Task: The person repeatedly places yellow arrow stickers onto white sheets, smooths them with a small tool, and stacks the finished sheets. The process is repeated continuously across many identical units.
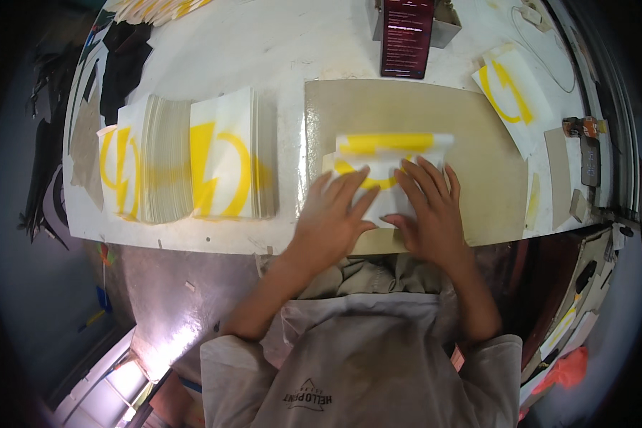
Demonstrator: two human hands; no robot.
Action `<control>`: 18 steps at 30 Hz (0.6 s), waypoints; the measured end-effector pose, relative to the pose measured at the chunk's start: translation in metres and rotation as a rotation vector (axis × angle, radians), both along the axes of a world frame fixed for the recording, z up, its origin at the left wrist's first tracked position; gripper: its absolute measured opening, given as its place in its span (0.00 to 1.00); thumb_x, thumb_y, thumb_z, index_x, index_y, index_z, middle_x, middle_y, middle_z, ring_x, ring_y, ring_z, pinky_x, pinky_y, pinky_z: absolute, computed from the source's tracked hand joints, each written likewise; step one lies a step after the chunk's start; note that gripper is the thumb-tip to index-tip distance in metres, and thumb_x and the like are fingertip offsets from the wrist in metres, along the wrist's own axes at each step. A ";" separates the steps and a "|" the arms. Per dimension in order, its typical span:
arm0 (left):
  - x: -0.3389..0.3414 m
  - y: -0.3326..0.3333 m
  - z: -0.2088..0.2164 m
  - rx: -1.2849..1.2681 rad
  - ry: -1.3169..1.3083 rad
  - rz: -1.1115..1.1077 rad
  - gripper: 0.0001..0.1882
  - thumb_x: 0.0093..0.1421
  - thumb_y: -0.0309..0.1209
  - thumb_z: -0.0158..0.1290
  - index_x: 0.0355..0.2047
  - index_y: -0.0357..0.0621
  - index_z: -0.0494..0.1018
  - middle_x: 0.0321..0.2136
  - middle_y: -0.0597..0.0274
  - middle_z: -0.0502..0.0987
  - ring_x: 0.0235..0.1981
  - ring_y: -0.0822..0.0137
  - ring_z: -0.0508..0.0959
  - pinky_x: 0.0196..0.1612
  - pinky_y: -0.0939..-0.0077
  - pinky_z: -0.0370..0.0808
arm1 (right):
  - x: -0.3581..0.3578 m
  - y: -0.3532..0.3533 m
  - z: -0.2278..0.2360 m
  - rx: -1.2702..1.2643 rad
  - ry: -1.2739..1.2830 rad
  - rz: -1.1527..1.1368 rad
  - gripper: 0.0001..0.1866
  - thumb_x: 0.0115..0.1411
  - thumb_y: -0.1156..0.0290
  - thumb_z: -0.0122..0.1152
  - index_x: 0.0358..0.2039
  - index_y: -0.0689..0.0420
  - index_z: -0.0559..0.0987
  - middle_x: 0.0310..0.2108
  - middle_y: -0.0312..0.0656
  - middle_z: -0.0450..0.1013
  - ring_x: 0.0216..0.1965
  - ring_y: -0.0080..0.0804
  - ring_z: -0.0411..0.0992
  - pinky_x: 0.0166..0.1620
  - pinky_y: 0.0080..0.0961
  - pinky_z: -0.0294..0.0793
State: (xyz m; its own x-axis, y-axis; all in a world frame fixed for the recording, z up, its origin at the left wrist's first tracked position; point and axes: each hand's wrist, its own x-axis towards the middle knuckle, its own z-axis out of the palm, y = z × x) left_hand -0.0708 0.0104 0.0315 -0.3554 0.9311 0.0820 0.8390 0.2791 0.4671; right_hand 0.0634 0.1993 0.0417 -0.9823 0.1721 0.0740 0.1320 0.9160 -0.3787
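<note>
A white sheet with yellow print [385, 204] lies on a beige board in front of me. Its far part [392, 145] is raised or folded over and shows a yellow band; slight blur hides exactly how. My left hand [335, 217] rests on the left side of the sheet, fingers spread and pointing away from me. On the right side lies my right hand [428, 207], its fingers also apart and pressing near the raised part. The two thumbs come close together at the near part of the sheet.
Left of the board stand thick stacks of printed white sheets [221, 160]. A phone [406, 39] leans on a metal holder at the back. Another printed sheet [513, 96] lies at the far right, near a small digital clock [590, 162]. Black cloth [125, 64] sits far left.
</note>
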 end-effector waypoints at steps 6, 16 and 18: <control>-0.044 0.021 0.007 -0.154 0.055 -0.060 0.66 0.43 0.69 0.65 0.72 0.39 0.58 0.74 0.43 0.54 0.76 0.44 0.52 0.76 0.38 0.45 | -0.019 0.024 0.013 -0.029 -0.169 -0.051 0.54 0.45 0.41 0.79 0.67 0.59 0.70 0.74 0.49 0.58 0.77 0.50 0.49 0.73 0.68 0.41; -0.057 0.040 0.013 -0.261 0.034 -0.040 0.84 0.22 0.70 0.72 0.75 0.33 0.51 0.77 0.42 0.47 0.79 0.46 0.44 0.76 0.33 0.40 | -0.073 -0.009 -0.017 -0.010 0.112 -0.026 0.34 0.65 0.63 0.59 0.69 0.62 0.67 0.68 0.51 0.68 0.72 0.48 0.61 0.72 0.70 0.40; -0.054 0.036 0.013 -0.259 0.031 -0.015 0.85 0.21 0.70 0.72 0.75 0.35 0.50 0.77 0.43 0.46 0.79 0.47 0.44 0.76 0.33 0.40 | -0.049 0.010 -0.022 0.009 0.057 -0.151 0.34 0.65 0.63 0.59 0.69 0.62 0.66 0.67 0.52 0.68 0.72 0.49 0.62 0.72 0.70 0.41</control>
State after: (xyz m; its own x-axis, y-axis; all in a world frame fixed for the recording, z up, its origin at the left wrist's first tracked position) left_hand -0.1251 0.0468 0.0443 -0.3420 0.9278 -0.1490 0.8568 0.3730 0.3560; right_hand 0.0145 0.2098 0.0200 -0.9393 0.3169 0.1312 0.2472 0.8907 -0.3815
